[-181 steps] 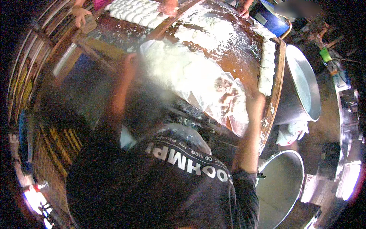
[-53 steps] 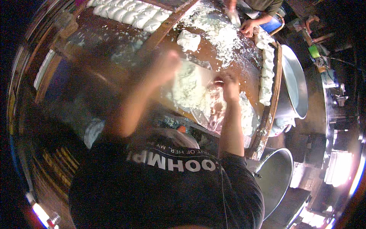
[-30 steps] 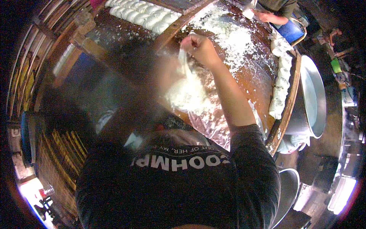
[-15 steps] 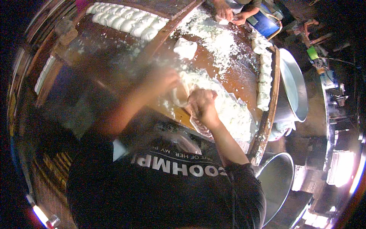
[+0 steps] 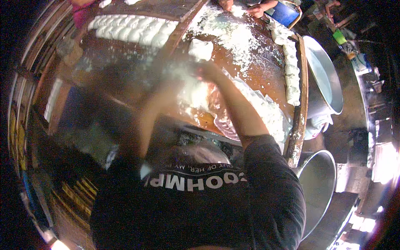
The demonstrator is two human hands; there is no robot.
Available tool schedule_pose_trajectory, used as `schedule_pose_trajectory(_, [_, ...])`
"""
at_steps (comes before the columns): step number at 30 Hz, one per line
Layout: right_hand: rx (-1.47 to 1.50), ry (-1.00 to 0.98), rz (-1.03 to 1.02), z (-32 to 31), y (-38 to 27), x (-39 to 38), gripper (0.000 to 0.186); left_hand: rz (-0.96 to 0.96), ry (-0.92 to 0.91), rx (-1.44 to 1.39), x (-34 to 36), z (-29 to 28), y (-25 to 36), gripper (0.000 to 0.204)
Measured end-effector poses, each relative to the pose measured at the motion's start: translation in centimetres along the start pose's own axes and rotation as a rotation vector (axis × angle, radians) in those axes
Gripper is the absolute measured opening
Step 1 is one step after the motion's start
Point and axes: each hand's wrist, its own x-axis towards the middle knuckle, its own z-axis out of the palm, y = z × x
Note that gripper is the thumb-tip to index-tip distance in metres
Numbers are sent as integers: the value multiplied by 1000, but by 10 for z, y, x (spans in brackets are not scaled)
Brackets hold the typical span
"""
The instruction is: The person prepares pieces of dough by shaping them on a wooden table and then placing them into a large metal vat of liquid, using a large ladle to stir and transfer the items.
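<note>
Both hands meet over the floury wooden table, just on the near side of a white dough lump. My left hand is a smear of motion, so its fingers do not show. Against it, my right hand is also blurred, and what it holds, if anything, cannot be made out. Beneath the right forearm lies a clear plastic sheet carrying a white crumbly or floury mass.
Rows of white dough pieces lie at the far left. Another dough line follows the right wooden rim. Metal basins stand beyond it. A co-worker's hands work at the far edge, near a blue container.
My right hand has moved away from the plastic sheet, far and left, to meet my left hand near the dough lump. The whole view has shifted slightly.
</note>
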Motion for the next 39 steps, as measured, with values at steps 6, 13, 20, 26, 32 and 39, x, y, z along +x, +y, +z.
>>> schedule_pose_trajectory(6, [-13,125,-107,20,-72,-56,32,51,540,-229,-29,-23,32,24])
schedule_pose_trajectory(13, [573,728,-262,-43,69,-59,19,155,644,-213,-63,18,-16,28])
schedule_pose_trajectory(20, [814,1044,235,-157,262,-51,25,-283,657,-89,-156,26,7,34])
schedule_pose_trajectory(26, [723,1070,473,-158,378,-26,24,-330,668,-92,-153,22,33,31])
schedule_pose_trajectory(32, [613,1059,231,-158,261,-127,25,-17,504,-169,-121,21,7,23])
schedule_pose_trajectory(39, [296,591,284,-67,115,-217,17,-23,240,370,-45,22,44,23])
